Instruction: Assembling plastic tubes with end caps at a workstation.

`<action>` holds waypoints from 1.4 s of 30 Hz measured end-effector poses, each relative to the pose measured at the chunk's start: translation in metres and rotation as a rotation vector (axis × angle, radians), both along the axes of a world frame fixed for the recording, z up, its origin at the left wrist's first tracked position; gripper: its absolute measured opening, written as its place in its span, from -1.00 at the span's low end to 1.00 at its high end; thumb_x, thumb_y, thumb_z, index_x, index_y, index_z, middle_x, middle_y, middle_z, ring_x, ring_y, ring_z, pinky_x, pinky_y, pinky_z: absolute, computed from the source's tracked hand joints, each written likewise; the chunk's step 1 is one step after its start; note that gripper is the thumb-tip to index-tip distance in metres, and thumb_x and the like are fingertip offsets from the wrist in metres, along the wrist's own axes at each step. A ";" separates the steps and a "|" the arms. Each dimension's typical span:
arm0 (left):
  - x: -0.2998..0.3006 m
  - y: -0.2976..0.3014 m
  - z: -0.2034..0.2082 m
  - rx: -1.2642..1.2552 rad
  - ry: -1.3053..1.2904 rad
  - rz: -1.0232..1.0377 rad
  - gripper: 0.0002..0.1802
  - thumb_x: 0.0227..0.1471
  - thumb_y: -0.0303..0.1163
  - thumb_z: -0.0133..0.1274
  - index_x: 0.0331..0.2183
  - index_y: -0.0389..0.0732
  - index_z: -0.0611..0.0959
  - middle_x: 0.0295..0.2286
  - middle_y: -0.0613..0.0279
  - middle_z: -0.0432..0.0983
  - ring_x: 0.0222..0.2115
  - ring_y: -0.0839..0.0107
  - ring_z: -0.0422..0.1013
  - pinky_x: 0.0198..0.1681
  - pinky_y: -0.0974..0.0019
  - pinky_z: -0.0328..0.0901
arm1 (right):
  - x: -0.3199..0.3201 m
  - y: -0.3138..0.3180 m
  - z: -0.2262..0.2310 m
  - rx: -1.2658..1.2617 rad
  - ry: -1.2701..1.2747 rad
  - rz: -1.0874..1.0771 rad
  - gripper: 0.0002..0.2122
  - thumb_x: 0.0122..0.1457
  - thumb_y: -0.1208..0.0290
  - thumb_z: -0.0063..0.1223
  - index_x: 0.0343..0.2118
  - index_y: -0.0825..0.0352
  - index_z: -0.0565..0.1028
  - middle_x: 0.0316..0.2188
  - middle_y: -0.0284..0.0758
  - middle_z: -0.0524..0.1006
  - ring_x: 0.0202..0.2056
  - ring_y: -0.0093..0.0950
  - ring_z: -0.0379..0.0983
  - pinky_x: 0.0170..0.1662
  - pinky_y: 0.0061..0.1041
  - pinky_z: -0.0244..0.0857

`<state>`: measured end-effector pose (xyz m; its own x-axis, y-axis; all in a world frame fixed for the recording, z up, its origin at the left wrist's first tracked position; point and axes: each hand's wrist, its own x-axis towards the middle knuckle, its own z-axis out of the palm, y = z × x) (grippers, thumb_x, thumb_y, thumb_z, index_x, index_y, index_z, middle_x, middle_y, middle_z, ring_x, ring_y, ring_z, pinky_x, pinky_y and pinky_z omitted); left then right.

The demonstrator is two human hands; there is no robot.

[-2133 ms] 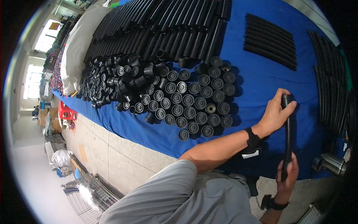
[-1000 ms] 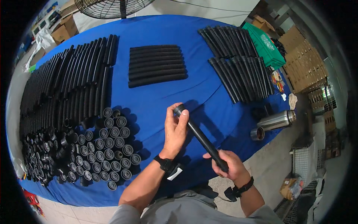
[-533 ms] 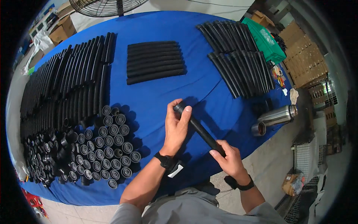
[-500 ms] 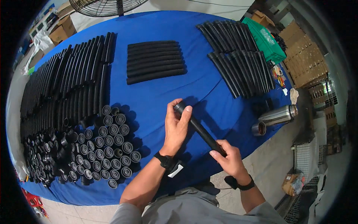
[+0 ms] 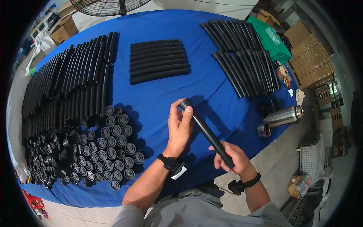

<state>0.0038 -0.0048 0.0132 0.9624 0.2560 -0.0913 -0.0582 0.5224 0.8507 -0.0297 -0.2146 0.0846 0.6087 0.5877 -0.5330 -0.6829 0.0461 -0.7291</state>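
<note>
A long black tube (image 5: 208,131) slants across in front of me, from upper left to lower right. A wider black collar or cap (image 5: 185,102) sits on its upper end. My left hand (image 5: 179,128) is closed around that end, thumb on the near side just below the collar. At the lower end, the fingers of my right hand (image 5: 235,157) curl loosely behind the tube, and its end lies across them. Both wrists wear dark bands. Left of my left hand stand several round black caps (image 5: 109,153) with ringed tops.
Black tubes (image 5: 72,72) lie in rows at the left of the blue-covered table (image 5: 159,104). A stack of tubes (image 5: 159,60) lies at the far middle. Capped tubes (image 5: 247,68), a green crate (image 5: 269,39), a steel flask (image 5: 283,115) and its cup (image 5: 263,129) are at right.
My right hand has loosened and shifted behind the tube; its thumb no longer presses on top. The tube's lower end has moved slightly down and right, and more of the upper end shows.
</note>
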 end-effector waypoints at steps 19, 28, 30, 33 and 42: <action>-0.003 -0.005 -0.006 0.200 -0.046 -0.174 -0.35 0.22 -0.15 0.04 0.22 -0.20 0.24 -0.36 0.23 0.45 -0.45 0.56 0.37 -0.44 0.46 0.33 | 0.107 -0.012 -0.020 -1.034 -1.576 -0.145 -0.69 0.24 0.26 0.04 -0.15 0.46 0.45 -0.28 -0.04 0.46 -0.19 -0.06 0.40 -0.11 -0.21 0.28; 0.001 -0.009 -0.006 0.268 0.068 -0.300 -0.57 0.21 -0.12 0.06 -0.04 -0.26 0.55 -0.45 0.33 0.48 -0.48 0.61 0.36 -0.45 0.50 0.29 | 0.236 -0.080 -0.056 -1.669 -1.533 -0.147 -0.68 0.27 0.17 -0.02 -0.16 0.38 0.44 -0.21 -0.09 0.44 -0.15 -0.08 0.42 -0.15 -0.12 0.36; 0.001 -0.008 -0.008 0.292 0.077 -0.285 -0.59 0.21 -0.12 0.06 -0.08 -0.26 0.58 -0.46 0.36 0.48 -0.49 0.63 0.36 -0.46 0.50 0.29 | 0.239 -0.077 -0.056 -1.667 -1.552 -0.139 -0.69 0.27 0.18 -0.01 -0.18 0.38 0.44 -0.22 -0.10 0.45 -0.16 -0.10 0.43 -0.16 -0.12 0.36; 0.001 -0.010 -0.011 0.303 0.079 -0.289 -0.59 0.21 -0.12 0.06 -0.09 -0.26 0.59 -0.47 0.37 0.48 -0.49 0.64 0.35 -0.46 0.50 0.29 | 0.244 -0.080 -0.059 -1.738 -1.623 -0.109 -0.71 0.25 0.19 0.03 -0.19 0.36 0.44 -0.24 -0.13 0.46 -0.18 -0.13 0.43 -0.13 -0.16 0.34; 0.002 -0.011 -0.009 0.315 0.093 -0.291 -0.64 0.20 -0.17 0.09 -0.16 -0.29 0.61 -0.52 0.41 0.44 -0.53 0.66 0.30 -0.48 0.50 0.24 | 0.253 -0.080 -0.066 -1.724 -1.706 -0.165 -0.71 0.20 0.23 0.12 -0.14 0.33 0.44 -0.28 -0.15 0.45 -0.19 -0.15 0.42 -0.12 -0.21 0.33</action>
<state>0.0053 -0.0158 0.0043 0.9899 0.0043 -0.1414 0.1370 0.2199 0.9659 0.2228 -0.2951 0.0186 0.8160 0.2780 0.5069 0.2286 -0.9605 0.1588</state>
